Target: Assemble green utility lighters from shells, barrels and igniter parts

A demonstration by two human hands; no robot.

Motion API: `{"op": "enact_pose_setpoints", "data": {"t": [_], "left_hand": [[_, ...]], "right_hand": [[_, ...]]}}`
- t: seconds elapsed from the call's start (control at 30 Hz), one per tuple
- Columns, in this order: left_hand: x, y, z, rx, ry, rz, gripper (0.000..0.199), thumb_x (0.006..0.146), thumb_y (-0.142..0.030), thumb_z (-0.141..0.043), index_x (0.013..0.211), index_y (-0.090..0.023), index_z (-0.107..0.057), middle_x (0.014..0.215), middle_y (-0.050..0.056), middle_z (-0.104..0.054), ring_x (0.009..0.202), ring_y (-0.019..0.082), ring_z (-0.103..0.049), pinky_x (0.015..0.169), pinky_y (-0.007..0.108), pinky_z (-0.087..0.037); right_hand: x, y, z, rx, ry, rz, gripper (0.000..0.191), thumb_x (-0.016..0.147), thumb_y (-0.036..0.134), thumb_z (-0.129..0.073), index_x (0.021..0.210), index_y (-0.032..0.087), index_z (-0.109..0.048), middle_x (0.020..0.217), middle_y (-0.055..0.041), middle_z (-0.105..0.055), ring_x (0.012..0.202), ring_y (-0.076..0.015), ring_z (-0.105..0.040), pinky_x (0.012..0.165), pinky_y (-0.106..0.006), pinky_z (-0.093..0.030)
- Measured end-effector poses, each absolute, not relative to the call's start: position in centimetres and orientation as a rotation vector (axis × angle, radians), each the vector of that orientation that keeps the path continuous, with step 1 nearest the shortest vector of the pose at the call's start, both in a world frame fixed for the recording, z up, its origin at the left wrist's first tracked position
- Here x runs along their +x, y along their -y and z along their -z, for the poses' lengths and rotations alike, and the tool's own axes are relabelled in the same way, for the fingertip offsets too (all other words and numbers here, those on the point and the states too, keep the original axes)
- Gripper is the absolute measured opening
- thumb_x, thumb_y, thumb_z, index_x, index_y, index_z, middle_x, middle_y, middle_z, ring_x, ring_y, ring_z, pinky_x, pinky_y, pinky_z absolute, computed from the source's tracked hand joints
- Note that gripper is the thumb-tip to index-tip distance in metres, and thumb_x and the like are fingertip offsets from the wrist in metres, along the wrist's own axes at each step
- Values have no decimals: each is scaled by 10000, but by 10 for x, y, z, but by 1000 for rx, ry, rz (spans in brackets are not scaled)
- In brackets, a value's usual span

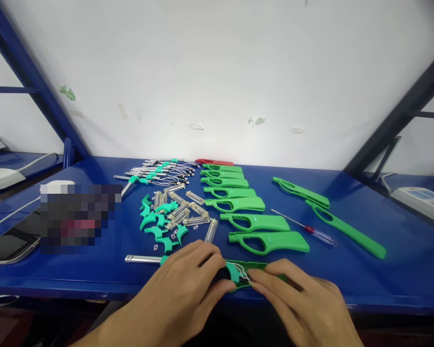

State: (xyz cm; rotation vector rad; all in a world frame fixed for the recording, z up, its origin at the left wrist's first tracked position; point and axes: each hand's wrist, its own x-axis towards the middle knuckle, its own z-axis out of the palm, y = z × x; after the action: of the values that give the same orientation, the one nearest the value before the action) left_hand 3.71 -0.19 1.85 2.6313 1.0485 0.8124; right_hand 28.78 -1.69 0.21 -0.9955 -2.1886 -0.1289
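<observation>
At the table's front edge lies an open green lighter shell (255, 265) with a metal tube (142, 259) sticking out to the left. My left hand (188, 289) is closed round the shell's handle part, beside a teal trigger (233, 273). White wires (241, 271) run from the trigger into the shell. My right hand (300, 299) pinches at the wire ends inside the shell; its fingertips partly hide them. Behind my hands lie several green lighter shells (285, 241) in a column, with a red one (217, 162) at the back.
Teal triggers (151, 220) and clear fuel tanks (198, 209) are scattered behind my left hand. Metal tubes with wires (159, 171) lie farther back. A screwdriver (318, 234) and two shell pieces (350, 231) lie right. A phone (16, 245) and white cable (12, 210) are left.
</observation>
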Motion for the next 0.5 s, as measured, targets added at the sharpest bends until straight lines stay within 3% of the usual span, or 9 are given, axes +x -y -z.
{"op": "enact_pose_setpoints", "data": {"t": [0.5], "left_hand": [[36, 1, -18, 2608, -1093, -784, 45, 1086, -258, -600, 1088, -213, -606, 1033, 34, -658, 903, 236, -639, 790, 381, -583]], "right_hand": [[289, 18, 14, -1042, 2174, 252, 259, 1134, 293, -528, 1127, 246, -782, 873, -6, -691, 568, -79, -677, 488, -222, -476]]}}
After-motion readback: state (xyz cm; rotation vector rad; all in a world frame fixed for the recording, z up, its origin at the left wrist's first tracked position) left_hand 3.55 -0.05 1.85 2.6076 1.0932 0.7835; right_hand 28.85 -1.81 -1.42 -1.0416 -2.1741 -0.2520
